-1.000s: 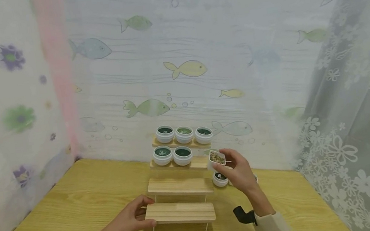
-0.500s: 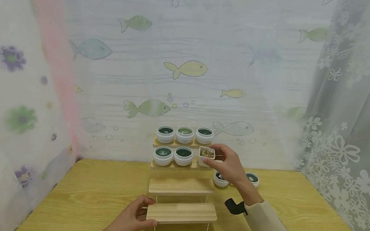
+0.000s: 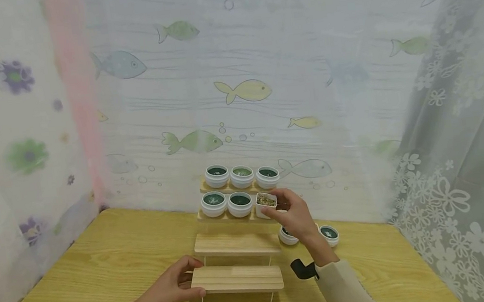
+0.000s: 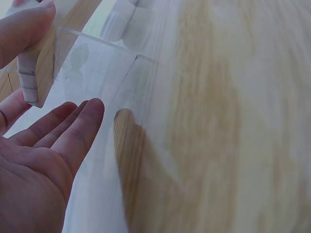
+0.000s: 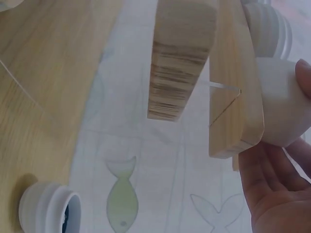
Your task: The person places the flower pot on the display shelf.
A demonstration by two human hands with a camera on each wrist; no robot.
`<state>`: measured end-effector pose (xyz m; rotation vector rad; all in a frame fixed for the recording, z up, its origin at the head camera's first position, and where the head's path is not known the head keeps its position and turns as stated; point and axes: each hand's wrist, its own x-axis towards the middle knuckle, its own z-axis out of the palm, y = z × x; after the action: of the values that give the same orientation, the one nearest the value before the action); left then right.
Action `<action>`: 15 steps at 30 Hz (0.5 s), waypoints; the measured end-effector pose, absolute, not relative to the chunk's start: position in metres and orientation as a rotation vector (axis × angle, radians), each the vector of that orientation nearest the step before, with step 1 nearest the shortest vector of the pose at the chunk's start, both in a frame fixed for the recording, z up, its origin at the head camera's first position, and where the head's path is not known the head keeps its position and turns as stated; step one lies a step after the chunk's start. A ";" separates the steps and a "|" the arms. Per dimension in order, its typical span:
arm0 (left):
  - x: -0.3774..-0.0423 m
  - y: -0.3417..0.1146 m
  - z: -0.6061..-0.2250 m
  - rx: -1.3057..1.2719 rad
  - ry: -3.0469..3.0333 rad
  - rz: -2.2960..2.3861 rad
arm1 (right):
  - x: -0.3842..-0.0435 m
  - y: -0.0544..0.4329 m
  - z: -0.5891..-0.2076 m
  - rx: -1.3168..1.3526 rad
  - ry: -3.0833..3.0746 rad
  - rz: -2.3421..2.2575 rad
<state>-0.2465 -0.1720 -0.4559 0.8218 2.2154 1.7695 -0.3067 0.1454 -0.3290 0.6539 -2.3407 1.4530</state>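
A tiered wooden display stand [image 3: 240, 277] with clear supports stands on the table. My left hand [image 3: 161, 291] grips the left end of its lowest board, thumb at the front; in the left wrist view the thumb lies over the board end [image 4: 30, 73]. My right hand [image 3: 296, 217] pinches a small square white pot [image 3: 261, 211] filled with brownish-green bits, at the right end of the second board from the top. In the right wrist view the white pot [image 5: 279, 99] sits against that board's end [image 5: 235, 116]. Two round white pots with dark green tops, one a teal pot [image 3: 214, 204], stand left of it.
Several round white pots [image 3: 242, 176] line the top board. On the table [image 3: 114, 259] right of the stand are a round white pot [image 3: 287, 237] partly behind my right hand and another round pot [image 3: 329, 234]. A fish-patterned curtain [image 3: 247, 119] hangs close behind.
My right hand has carried the square pot left and slightly up, from beside the second board onto its right end next to the round pots. My left hand stays on the lowest board.
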 end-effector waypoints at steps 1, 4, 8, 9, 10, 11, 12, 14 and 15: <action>-0.247 -0.172 -0.456 0.819 2.212 1.769 | -0.306 0.145 -0.328 0.649 -2.345 1.452; -0.247 -0.172 -0.455 0.822 2.206 1.771 | -0.305 0.144 -0.327 0.639 -2.348 1.451; -0.246 -0.172 -0.454 0.821 2.194 1.784 | -0.307 0.145 -0.329 0.637 -2.347 1.462; -0.246 -0.172 -0.454 0.823 2.193 1.788 | -0.308 0.145 -0.329 0.638 -2.346 1.464; -0.246 -0.172 -0.455 0.829 2.192 1.789 | -0.308 0.145 -0.329 0.641 -2.343 1.466; -0.246 -0.172 -0.455 0.831 2.194 1.789 | -0.308 0.146 -0.330 0.643 -2.340 1.464; -0.246 -0.172 -0.455 0.830 2.195 1.789 | -0.308 0.146 -0.330 0.644 -2.337 1.461; -0.246 -0.172 -0.456 0.834 2.207 1.781 | -0.308 0.146 -0.330 0.648 -2.330 1.455; -0.246 -0.172 -0.456 0.839 2.208 1.782 | -0.307 0.146 -0.330 0.648 -2.329 1.454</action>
<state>-0.2460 -0.1719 -0.4562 0.8391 2.2077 1.7815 -0.3070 0.1463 -0.3298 0.6476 -2.3286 1.4537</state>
